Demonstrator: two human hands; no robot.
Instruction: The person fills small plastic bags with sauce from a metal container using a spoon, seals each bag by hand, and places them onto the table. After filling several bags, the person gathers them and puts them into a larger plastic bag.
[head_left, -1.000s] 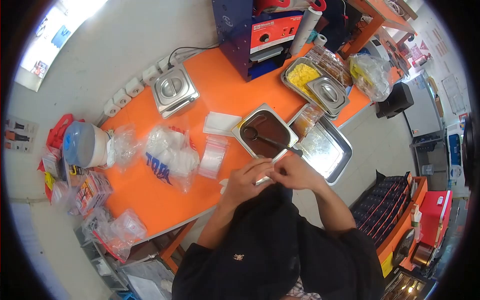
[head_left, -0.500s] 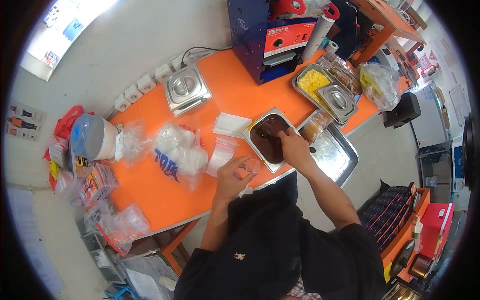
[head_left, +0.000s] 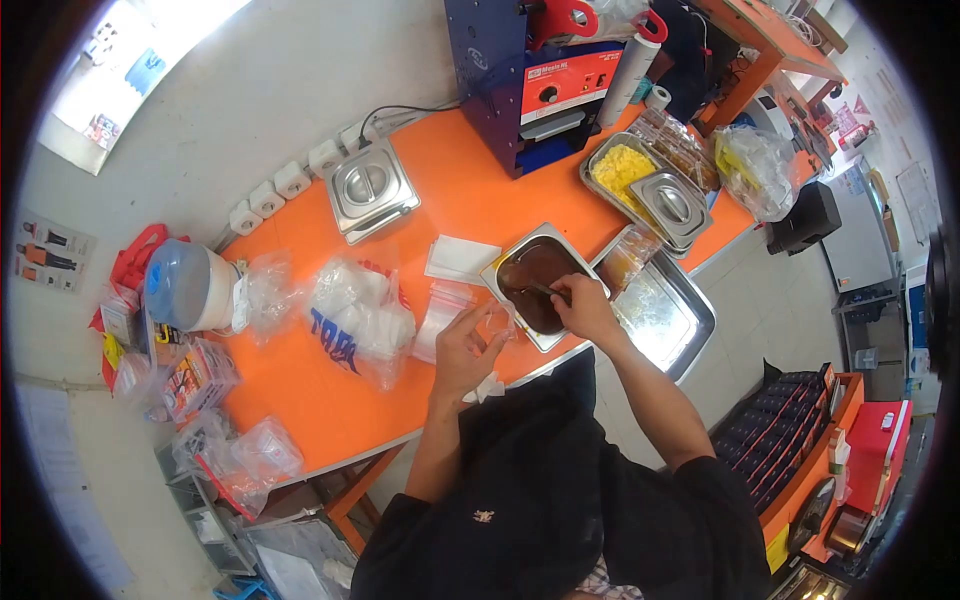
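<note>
My left hand (head_left: 463,355) is closed around a small clear plastic cup (head_left: 498,321), held beside the near left rim of a steel food pan (head_left: 548,348). Dark brown sauce (head_left: 551,262) fills part of that pan. Over its right side, my right hand (head_left: 588,308) grips the dark handle of a spoon (head_left: 543,289), whose head lies in the sauce at the left. White paper sheets (head_left: 463,258) and clear plastic bags (head_left: 437,325) lie just left of the pan.
On the orange table (head_left: 450,170) stand a lidded steel pan (head_left: 370,188), a blue sealing machine (head_left: 490,90) and a plastic bag of white items (head_left: 362,310). To the right are a steel tray (head_left: 697,335), a pan of yellow food (head_left: 622,168) and a bucket (head_left: 190,285) far left.
My right hand has tilted the spoon and drawn back slightly, so its handle now shows and its head sits toward the pan's left. The left hand's fingers and cup have turned slightly.
</note>
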